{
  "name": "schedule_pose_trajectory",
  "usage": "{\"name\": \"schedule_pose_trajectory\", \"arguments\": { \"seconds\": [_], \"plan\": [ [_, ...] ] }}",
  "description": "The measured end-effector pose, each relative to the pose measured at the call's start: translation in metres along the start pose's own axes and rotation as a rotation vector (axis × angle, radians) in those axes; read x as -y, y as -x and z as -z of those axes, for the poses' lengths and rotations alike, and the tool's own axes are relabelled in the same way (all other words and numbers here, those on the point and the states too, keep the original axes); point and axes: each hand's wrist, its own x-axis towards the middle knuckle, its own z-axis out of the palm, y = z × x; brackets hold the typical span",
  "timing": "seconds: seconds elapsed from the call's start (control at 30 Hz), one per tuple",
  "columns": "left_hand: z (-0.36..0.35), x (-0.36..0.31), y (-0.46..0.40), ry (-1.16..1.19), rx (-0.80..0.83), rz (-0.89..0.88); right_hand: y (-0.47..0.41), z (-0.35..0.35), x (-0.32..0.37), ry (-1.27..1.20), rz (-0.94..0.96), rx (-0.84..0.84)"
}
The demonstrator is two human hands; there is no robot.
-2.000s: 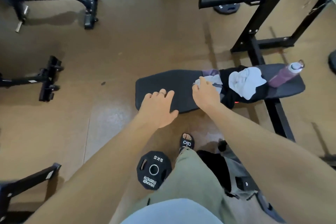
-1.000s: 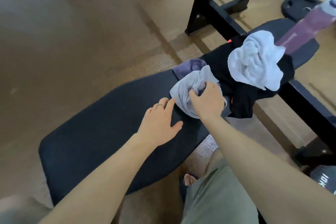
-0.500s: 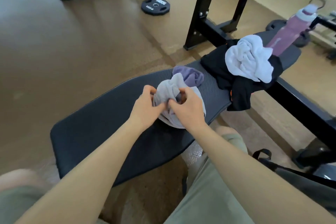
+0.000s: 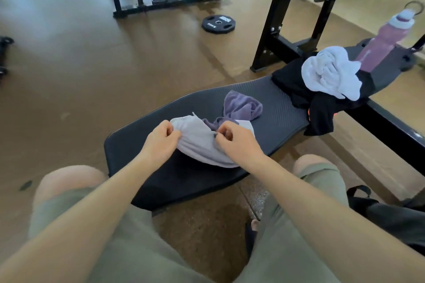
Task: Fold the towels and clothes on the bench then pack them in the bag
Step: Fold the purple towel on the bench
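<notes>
A pale grey towel lies crumpled on the near end of a black gym bench, and is pinched at its upper edge by both hands: the left hand at the left corner, the right hand nearer the middle, fingers curled tight on the cloth. A purple towel lies just behind it, touching. Farther along, a white towel is heaped on a black garment. A dark bag sits on the floor at the right (only partly in view). For a neat fold, the grey towel would best be drawn apart by its corners and laid flat first, clear of the purple one.
</notes>
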Motion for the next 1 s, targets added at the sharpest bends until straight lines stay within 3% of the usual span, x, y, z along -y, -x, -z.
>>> {"name": "schedule_pose_trajectory", "arguments": {
  "seconds": [0.13,0.23,0.33,0.5,0.67,0.73,0.8,0.87,0.93,1.0],
  "plan": [
    [0.016,0.003,-0.005,0.093,0.016,-0.011,-0.003,-0.002,0.013,-0.087,-0.040,-0.007],
    [0.022,0.012,-0.008,0.233,0.081,-0.029,-0.011,-0.005,0.016,0.196,0.020,0.144],
    [0.021,0.012,-0.014,0.292,0.093,-0.040,-0.019,-0.008,0.017,0.432,-0.011,0.129],
    [0.020,0.002,-0.036,0.386,-0.060,0.073,-0.039,0.007,0.022,-0.168,-0.245,-0.079],
    [0.030,0.002,-0.054,0.588,-0.329,0.235,-0.051,0.048,0.013,-0.317,-0.249,-0.389],
    [0.028,0.005,-0.058,0.512,-0.343,0.251,-0.052,0.061,0.011,-0.383,-0.210,-0.468],
    [0.019,0.011,-0.055,0.153,-0.286,0.191,-0.049,0.068,0.010,-0.438,-0.158,-0.494],
    [0.006,0.015,-0.044,-0.223,-0.287,-0.015,-0.041,0.066,0.011,-0.462,-0.106,-0.448],
    [-0.006,0.017,-0.029,-0.303,-0.193,-0.307,-0.030,0.058,0.010,-0.458,-0.042,-0.332],
    [-0.018,0.010,-0.013,-0.135,-0.006,-0.435,-0.019,0.052,0.018,-0.486,0.015,-0.223]
  ]
}}
